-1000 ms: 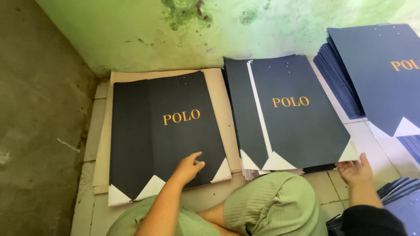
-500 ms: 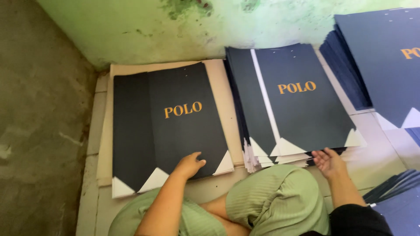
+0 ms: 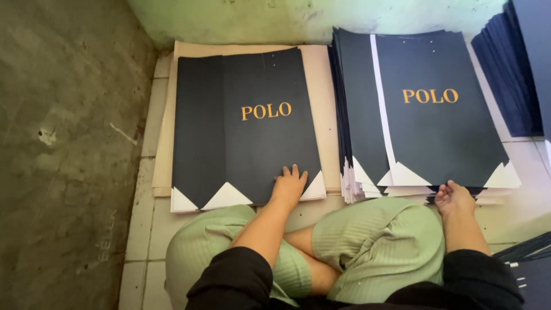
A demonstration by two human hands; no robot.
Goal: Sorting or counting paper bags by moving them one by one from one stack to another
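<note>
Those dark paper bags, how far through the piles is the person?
Done: one flat dark bag lies on the beige board. In hand: left hand presses its bottom edge; right hand grips the thick stack. Left: that stack, plus more sheets beyond.

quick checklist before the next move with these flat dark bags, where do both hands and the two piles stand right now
1. Left hand flat on the left pile of dark folded bags, near its lower right corner: ok.
2. Right hand at the bottom edge of the right pile, fingers curled at the edge: ok; whether it grips a sheet, cannot tell.
3. Left pile sits squarely on the beige board: ok.
4. Right pile edges aligned: not ok, the lower left edges fan out.
5. Gap between the two piles, so they do not overlap: ok.
6. Further dark stack at far right lies apart from both hands: ok.
</note>
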